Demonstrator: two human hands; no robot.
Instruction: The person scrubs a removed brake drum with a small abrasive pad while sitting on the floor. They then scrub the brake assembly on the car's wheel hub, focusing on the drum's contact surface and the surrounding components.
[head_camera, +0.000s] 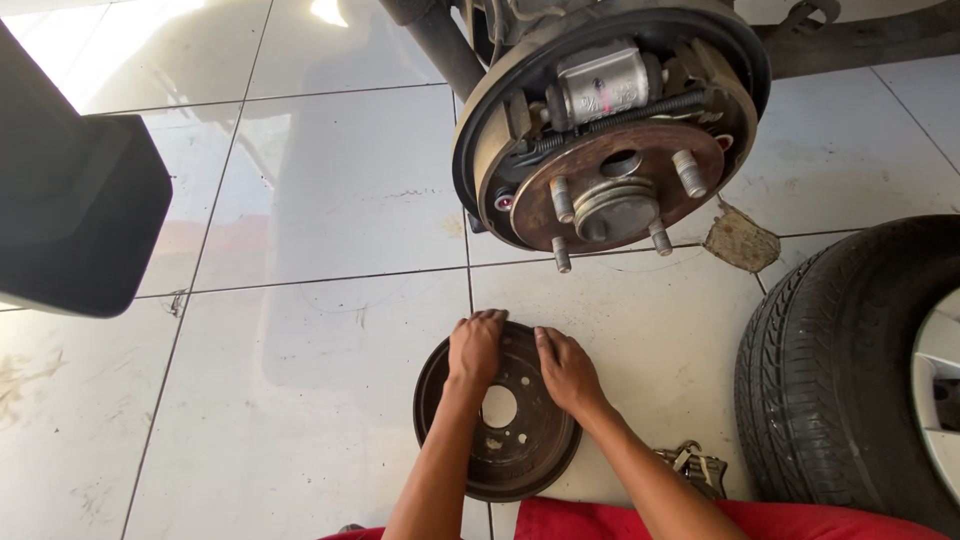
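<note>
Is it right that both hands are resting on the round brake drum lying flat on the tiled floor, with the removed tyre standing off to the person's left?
Not quite. Both hands, the left hand and the right hand, do rest on the brake drum lying flat on the tiled floor, but the tyre stands to the person's right, not left. The head view shows it.

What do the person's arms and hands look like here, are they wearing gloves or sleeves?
No gloves and no sleeves: the left hand and right hand are bare, and both forearms are uncovered up to the frame edge. No watch, rings or bands show. Red clothing shows at the bottom edge.
</note>
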